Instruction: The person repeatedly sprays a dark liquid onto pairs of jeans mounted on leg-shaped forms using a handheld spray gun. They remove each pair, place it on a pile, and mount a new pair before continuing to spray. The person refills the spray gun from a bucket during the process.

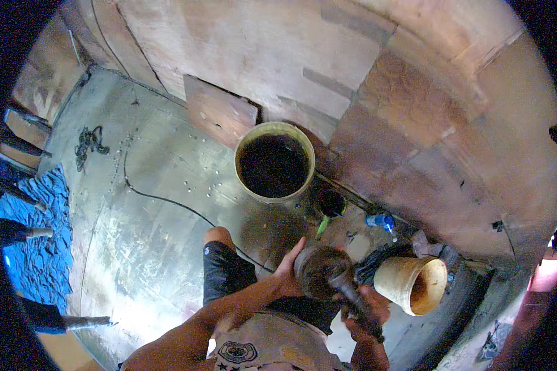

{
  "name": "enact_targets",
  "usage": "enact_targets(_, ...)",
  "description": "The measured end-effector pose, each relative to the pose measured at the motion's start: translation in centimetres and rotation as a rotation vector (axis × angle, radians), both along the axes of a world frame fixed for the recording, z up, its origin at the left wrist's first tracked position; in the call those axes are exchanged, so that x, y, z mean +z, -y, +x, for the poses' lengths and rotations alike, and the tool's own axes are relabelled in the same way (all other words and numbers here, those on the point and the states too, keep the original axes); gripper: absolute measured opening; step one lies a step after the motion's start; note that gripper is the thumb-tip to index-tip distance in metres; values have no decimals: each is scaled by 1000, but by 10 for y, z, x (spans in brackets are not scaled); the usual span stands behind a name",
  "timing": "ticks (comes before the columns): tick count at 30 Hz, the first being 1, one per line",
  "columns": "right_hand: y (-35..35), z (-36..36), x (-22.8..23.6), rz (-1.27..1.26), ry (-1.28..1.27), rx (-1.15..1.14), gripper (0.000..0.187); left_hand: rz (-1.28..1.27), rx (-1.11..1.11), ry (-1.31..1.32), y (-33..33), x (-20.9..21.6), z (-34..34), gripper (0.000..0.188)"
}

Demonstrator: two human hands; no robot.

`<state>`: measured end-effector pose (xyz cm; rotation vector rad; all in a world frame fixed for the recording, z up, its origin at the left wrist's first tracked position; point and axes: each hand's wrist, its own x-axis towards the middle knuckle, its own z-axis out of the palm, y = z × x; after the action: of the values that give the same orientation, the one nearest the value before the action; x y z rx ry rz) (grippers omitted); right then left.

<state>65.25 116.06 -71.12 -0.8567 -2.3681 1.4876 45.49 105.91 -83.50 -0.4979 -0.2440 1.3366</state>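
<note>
Close in front of my body is a dark, round-headed tool [315, 272] with a thick cylindrical handle. Its exact kind does not show clearly. My right hand [368, 312] is wrapped round the handle. Against the left side of the round head rests my left hand [288, 275], thumb pointing up and the other fingers partly hidden behind the head. A black cord [179, 204] runs over the floor from the left and disappears near my left hand. Beyond the tool stands a large pale bucket [239, 170] with dark contents.
A small black pot [332, 201] with a green-handled item [322, 227] sits right of the large bucket. Further right are a blue-labelled bottle [380, 221], a black bag [371, 263] and a tilted white bucket [396, 281]. Blue sheeting [49, 235] lies left; a panelled wall [254, 55] rises behind.
</note>
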Motion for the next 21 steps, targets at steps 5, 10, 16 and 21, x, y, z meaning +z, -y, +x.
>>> enact_targets(5,15,-27,98,124,-144,254,59,-211,144,-199,34,91,15,70)
enact_targets(10,38,-8,166,306,102,249,68,-259,243,-137,66,192,21,65)
enact_targets(16,40,8,241,-484,37,236,65,-338,333,-173,92,303,51,60)
enact_targets(21,15,-30,355,-501,-147,565,67,-332,459,-156,91,360,87,57)
